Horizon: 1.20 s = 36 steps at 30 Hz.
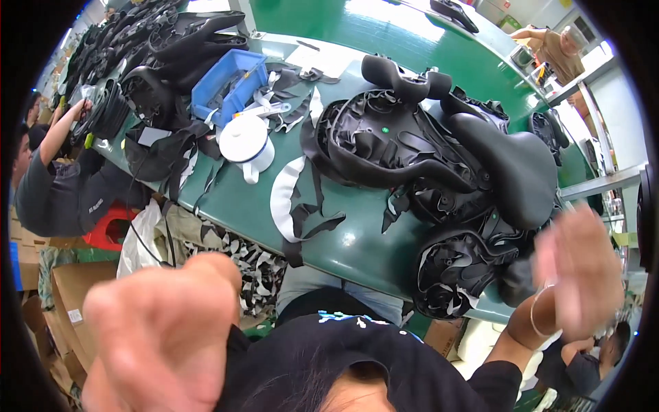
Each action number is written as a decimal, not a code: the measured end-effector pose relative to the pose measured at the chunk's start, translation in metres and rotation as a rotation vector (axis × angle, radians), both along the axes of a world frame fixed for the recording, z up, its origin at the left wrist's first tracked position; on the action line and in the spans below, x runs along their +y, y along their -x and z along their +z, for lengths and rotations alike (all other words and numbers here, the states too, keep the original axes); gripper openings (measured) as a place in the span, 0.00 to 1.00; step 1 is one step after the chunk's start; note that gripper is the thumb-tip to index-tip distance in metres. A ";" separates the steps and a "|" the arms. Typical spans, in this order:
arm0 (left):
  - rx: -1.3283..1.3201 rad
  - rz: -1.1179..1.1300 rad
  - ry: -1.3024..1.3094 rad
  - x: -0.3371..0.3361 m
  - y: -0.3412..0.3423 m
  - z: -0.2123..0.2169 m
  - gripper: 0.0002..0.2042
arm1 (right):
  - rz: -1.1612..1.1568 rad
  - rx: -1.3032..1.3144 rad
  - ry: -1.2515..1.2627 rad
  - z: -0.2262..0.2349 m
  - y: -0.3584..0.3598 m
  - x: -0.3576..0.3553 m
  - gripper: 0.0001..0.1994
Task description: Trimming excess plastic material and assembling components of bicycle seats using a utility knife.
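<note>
Both hands raised off the green worktop [357,240], blurred: left hand [161,336] curled, right hand [580,271] open, holding nothing. Near worktop edge bare between white tape roll [244,139] and four black saddles [508,168]. One blue bin [230,82] behind.

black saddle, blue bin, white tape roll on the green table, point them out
black saddle [511,175], head view, on its smooth top.
blue bin [241,67], head view, on its front rim.
white tape roll [243,138], head view, on its flat top face.

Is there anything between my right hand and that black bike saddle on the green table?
Nothing visible. The right hand, blurred, is raised just beside the black saddle, which lies on top of the pile of saddle parts on the green table.
</note>
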<state>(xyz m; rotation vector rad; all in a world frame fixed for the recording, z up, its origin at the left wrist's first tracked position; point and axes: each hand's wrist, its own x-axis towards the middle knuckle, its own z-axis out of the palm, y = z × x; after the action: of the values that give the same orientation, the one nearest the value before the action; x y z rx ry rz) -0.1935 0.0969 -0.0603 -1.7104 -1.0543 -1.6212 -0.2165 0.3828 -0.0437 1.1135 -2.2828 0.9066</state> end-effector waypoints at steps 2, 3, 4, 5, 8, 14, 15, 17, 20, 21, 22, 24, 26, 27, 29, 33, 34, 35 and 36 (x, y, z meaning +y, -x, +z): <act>0.031 0.414 -0.663 -0.003 -0.030 -0.043 0.18 | -0.082 -0.027 -0.176 0.008 0.005 0.001 0.12; 0.020 0.437 -0.661 -0.009 -0.021 -0.065 0.18 | -0.143 -0.097 -0.330 -0.027 0.034 0.006 0.18; -0.233 0.812 -0.084 -0.025 -0.038 -0.057 0.11 | -0.135 -0.075 -0.591 -0.035 0.043 0.002 0.25; -0.516 1.020 0.480 -0.029 -0.018 -0.084 0.05 | -0.258 -0.145 -0.825 -0.057 0.047 0.014 0.33; -1.162 0.633 0.251 0.010 0.008 -0.152 0.08 | -0.328 -0.250 -0.883 -0.094 0.057 0.013 0.41; -1.394 0.693 0.382 0.010 0.028 -0.220 0.13 | -0.259 -0.461 -0.419 -0.106 0.056 0.001 0.32; -1.405 0.719 0.365 0.009 0.031 -0.221 0.13 | -0.258 -0.504 -0.364 -0.099 0.051 -0.002 0.31; -1.385 0.711 0.347 0.007 0.038 -0.225 0.12 | -0.266 -0.554 -0.329 -0.083 0.048 -0.013 0.31; -1.339 0.733 0.436 0.004 0.042 -0.230 0.11 | -0.089 -0.753 -0.136 -0.059 0.064 -0.035 0.31; -1.336 0.741 0.443 0.002 0.041 -0.231 0.10 | -0.037 -0.749 -0.083 -0.050 0.071 -0.049 0.32; -1.318 0.751 0.428 0.001 0.040 -0.233 0.10 | -0.060 -0.837 -0.058 -0.043 0.081 -0.059 0.32; -1.317 0.736 0.439 -0.001 0.041 -0.234 0.10 | -0.125 -0.832 0.066 -0.042 0.100 -0.085 0.28; -1.244 0.759 0.466 0.003 0.044 -0.229 0.11 | -0.140 -0.613 0.037 -0.058 0.138 -0.104 0.26; -1.176 0.797 0.484 0.006 0.047 -0.227 0.12 | -0.287 -0.478 -0.159 -0.065 0.158 -0.114 0.26; -1.070 0.812 0.467 0.019 0.051 -0.225 0.15 | -0.525 -0.225 -0.432 -0.088 0.194 -0.134 0.25; -0.694 0.971 0.639 0.036 0.055 -0.214 0.24 | -0.523 -0.294 -0.748 -0.132 0.215 -0.172 0.27; -0.653 1.012 0.702 0.040 0.057 -0.212 0.27 | -0.451 -0.241 -0.706 -0.133 0.212 -0.169 0.25; -0.609 1.050 0.765 0.044 0.059 -0.210 0.30 | -0.382 -0.188 -0.665 -0.134 0.206 -0.160 0.24; -0.608 1.083 0.818 0.048 0.062 -0.217 0.32 | -0.389 -0.192 -0.664 -0.132 0.200 -0.147 0.24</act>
<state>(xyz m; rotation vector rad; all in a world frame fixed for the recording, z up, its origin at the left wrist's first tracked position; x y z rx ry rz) -0.2557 0.1450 -0.2770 -0.6038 -2.5893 -0.9688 -0.4166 0.2359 -0.1758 0.7745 -2.9226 0.0947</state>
